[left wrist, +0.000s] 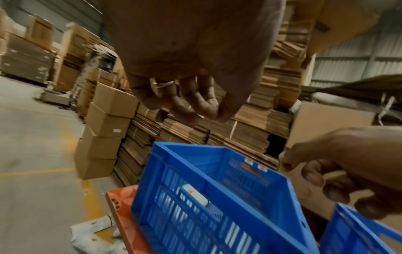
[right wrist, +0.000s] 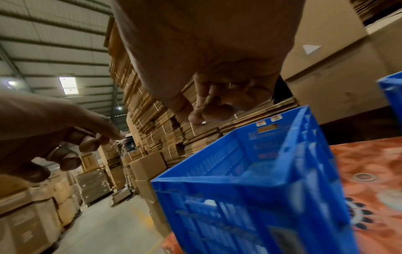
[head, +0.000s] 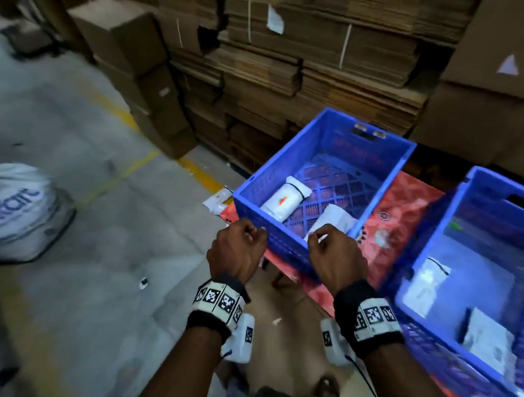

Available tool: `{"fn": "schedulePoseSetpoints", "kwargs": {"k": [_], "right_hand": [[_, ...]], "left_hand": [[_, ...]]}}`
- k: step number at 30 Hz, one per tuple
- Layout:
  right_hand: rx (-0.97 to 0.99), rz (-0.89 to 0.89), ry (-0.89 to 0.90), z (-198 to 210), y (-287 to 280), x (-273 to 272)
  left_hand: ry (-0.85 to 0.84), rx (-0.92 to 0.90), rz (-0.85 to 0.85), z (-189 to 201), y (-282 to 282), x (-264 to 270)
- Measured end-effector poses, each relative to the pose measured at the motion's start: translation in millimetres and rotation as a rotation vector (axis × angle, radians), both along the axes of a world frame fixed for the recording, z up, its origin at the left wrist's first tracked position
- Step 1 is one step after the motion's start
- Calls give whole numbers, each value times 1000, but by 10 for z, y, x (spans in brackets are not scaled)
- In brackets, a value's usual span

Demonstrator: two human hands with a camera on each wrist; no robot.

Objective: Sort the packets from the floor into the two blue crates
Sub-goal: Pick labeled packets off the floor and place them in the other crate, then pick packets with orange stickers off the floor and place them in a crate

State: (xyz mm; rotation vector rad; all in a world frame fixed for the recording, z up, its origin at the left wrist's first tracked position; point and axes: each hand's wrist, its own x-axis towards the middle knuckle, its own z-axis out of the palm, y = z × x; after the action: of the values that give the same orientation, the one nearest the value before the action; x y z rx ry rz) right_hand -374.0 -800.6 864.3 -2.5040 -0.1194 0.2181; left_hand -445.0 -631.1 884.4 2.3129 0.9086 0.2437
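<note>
Both hands (head: 287,254) loosely curled, holding nothing, beside left crate (head: 323,185); I'd grab the floor packet (head: 217,200) next.

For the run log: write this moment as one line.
left hand: empty, loosely curled | right hand: empty, loosely curled | left crate: two white packets | right crate: packets inside

A warehouse is shown: flattened cardboard (head: 289,65) is stacked high, sealed cartons (left wrist: 108,123) are piled beside it, yellow lines (head: 119,169) are painted on the concrete floor (head: 79,132), and a corrugated metal roof (right wrist: 54,43) is seen overhead.
</note>
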Motion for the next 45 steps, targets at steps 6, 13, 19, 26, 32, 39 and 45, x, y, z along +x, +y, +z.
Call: {"fn": "schedulePoseSetpoints", "kwargs": {"k": [6,13,19,26,32,39,45], "right_hand": [[10,77,-28,41,1256,-290],[8,174,-7,69,2339,-535],[-81,289,48,-106,3251,-251],[-68,322,98,-412,4621,528],[43,327,126,-277,5761,1406],[15,275,235,-374,6194,1882],[-170,148,566,-892,6161,2010]], "left_hand": [[-94,-20,91,65,1142,-327],[-97,-35,110,155,2238,-778],[26,-297,-98,-47,3108,-761],[84,-170,-60,-124,4344,-206],[-10,-32,75,260,5468,485],[39,-49,-14,243,6224,1476],[401,-181,-418,-182,6762,2296]]}}
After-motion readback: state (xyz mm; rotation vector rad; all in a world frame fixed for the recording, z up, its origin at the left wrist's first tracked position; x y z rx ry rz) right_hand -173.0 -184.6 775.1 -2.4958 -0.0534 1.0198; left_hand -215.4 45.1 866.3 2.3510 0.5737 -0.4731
